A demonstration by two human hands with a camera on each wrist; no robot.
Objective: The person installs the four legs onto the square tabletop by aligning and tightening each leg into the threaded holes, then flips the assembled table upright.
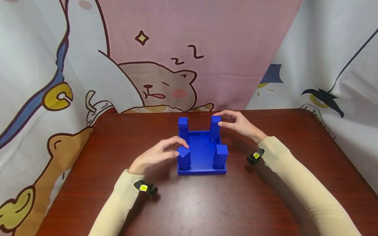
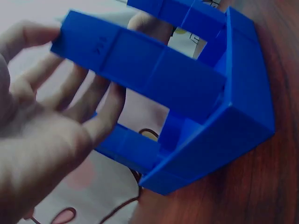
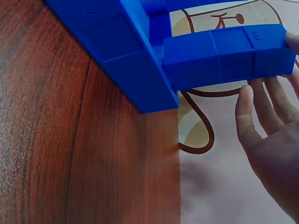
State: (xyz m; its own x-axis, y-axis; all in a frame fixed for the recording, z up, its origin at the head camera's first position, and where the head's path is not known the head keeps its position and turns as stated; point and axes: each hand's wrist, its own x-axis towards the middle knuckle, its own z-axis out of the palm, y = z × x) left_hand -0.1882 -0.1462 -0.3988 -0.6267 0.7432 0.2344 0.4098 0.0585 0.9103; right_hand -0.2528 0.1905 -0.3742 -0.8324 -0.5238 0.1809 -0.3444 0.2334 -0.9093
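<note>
A shallow blue tray (image 1: 202, 172) sits on the table with a tall blue post rising at each corner. My left hand (image 1: 160, 152) pinches the top of the front-left post (image 1: 184, 160) between thumb and fingers. That post (image 2: 135, 60) shows seams across its length and small raised marks near its top; its top looks turned against the tray in the head view. At the back-right post (image 1: 215, 127), my right hand (image 1: 237, 124) has thumb and index finger at the top end. In the right wrist view this post (image 3: 229, 56) carries small raised marks, and the other fingers spread beside it.
The back-left post (image 1: 183, 126) and front-right post (image 1: 220, 155) stand free of the hands. The brown wooden table (image 1: 195, 203) ends at a cartoon-printed curtain (image 1: 230, 49). A small black device (image 1: 146, 187) is strapped to each wrist.
</note>
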